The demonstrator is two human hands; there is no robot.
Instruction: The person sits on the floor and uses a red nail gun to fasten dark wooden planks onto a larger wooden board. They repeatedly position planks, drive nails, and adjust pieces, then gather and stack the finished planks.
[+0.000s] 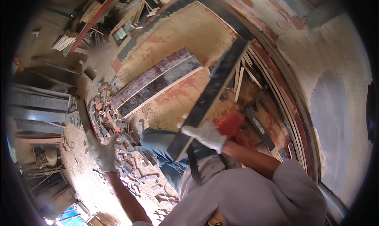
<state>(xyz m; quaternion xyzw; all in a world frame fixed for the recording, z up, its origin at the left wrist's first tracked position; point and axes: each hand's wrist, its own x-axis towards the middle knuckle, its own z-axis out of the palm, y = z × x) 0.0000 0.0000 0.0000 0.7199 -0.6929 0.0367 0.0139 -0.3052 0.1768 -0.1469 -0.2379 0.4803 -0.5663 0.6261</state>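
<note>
My right hand (pixel 204 136), in a whitish work glove, grips a long dark wooden board (pixel 215 88) near its lower end. The board slants up and away to the right, in front of my body. My left hand (pixel 104 154), also gloved, is held out to the left above the littered floor with nothing in it. Its thumb stands apart from the fingers, which are slightly blurred. Ahead of me, two long planks (pixel 158 82), one dark red and one blackish with a pale edge, lie side by side on a large worn panel (pixel 185 26).
Small cut wood blocks (pixel 130 170) are strewn across the floor at left. A red object (pixel 233 125) sits beside my right hand. Long strips (pixel 284 95) lean along the right wall (pixel 335 60). Timber offcuts (pixel 136 7) are heaped far left; a grey metal machine (pixel 39 107) stands left.
</note>
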